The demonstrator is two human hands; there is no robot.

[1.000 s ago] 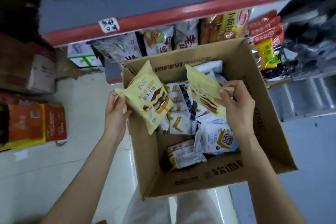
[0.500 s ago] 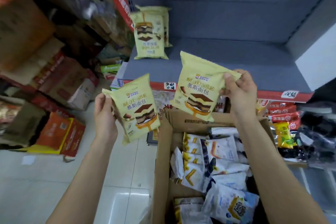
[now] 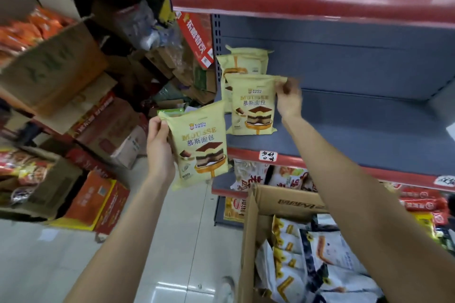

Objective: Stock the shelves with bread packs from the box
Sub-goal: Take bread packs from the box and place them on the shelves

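**A:** Head view, the only one. Which step was in hand?

**B:** Placement on the shelf. The right hand (image 3: 288, 98) pinched the top right corner of a yellow mousse bread pack (image 3: 253, 106) and held it upright at the left end of the grey shelf (image 3: 357, 125), directly in front of two like packs (image 3: 242, 61) already standing at the back. Whether its base touched the shelf board, I could not tell; the hand was blurred.

**A:** And the left hand?

**B:** The left hand (image 3: 158, 145) gripped a second mousse pack (image 3: 200, 145) by its upper left edge, fingers curled round it. That pack hung in the air at roughly 8 o'clock from the first, off the shelf and over the floor.

**A:** Where was the stock?

**B:** The cardboard box (image 3: 248, 233) sat open at 5 o'clock from the shelf's left end, with many white and yellow packs (image 3: 320, 258) inside. My judgement: the task was early.

**A:** What did the next move call for?

**B:** Seat the first pack squarely, then release the corner without tipping it. After that, bring the second pack toward 2 o'clock and stand it just beside the first. Soft packs lean, so each likely needs support from a neighbour.
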